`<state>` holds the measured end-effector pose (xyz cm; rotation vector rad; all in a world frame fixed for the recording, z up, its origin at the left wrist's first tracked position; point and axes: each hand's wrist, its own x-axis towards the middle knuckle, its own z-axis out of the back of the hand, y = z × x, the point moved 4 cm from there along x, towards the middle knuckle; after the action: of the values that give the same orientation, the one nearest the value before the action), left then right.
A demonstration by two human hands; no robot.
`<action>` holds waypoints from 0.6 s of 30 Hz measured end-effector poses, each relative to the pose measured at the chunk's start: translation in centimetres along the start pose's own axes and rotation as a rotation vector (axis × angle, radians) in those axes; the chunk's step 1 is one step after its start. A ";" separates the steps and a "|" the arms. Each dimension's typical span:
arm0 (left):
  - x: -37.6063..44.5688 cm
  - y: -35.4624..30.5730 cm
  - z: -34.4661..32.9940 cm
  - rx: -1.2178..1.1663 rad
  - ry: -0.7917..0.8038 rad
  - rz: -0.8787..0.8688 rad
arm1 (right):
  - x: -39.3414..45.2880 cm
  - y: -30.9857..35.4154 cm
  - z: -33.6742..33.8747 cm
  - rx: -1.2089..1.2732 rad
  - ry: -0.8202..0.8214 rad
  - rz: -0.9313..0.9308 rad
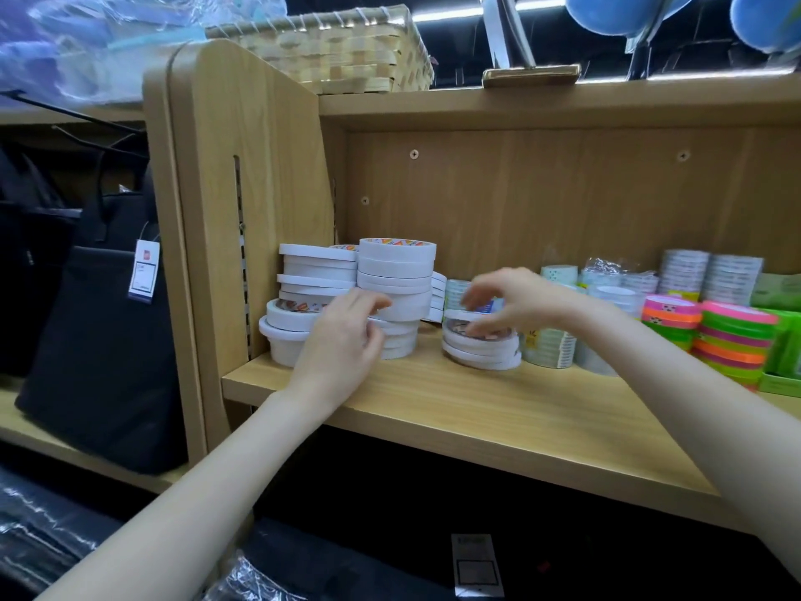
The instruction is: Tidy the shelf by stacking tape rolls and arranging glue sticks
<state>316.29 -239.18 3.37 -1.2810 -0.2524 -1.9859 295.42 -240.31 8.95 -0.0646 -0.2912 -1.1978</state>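
Observation:
White tape rolls stand in uneven stacks at the left end of the wooden shelf (433,405). The tall middle stack (396,279) leans, and a lower stack (294,327) sits against the side panel. My left hand (342,336) has its curled fingers against the lower rolls of the tall stack. A short stack of thin white rolls (481,347) lies to the right. My right hand (507,303) hovers over it, fingertips pinching its top roll. No glue sticks can be made out.
Clear tape rolls (550,344) and neon pink, orange and green rolls (732,340) fill the shelf's right part. A wicker basket (338,49) sits on top of the unit. A black bag (99,353) with a tag stands left of the side panel.

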 end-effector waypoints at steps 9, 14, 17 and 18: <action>0.9 2.3 2.5 0.376 -0.053 0.054 | 4.6 5.8 2.7 0.008 -0.200 0.149; 0.6 2.8 2.6 0.404 -0.004 0.059 | 5.0 6.5 3.6 0.024 -0.161 0.140; 0.6 2.6 2.6 0.398 -0.018 0.061 | 4.7 7.0 3.8 0.025 -0.161 0.163; 0.6 2.5 2.5 0.396 -0.021 0.059 | 4.4 7.2 3.9 0.012 -0.157 0.168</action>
<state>319.66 -239.93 4.56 -1.0406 -0.5798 -1.7625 302.76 -240.81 14.60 -0.1698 -0.4221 -1.0259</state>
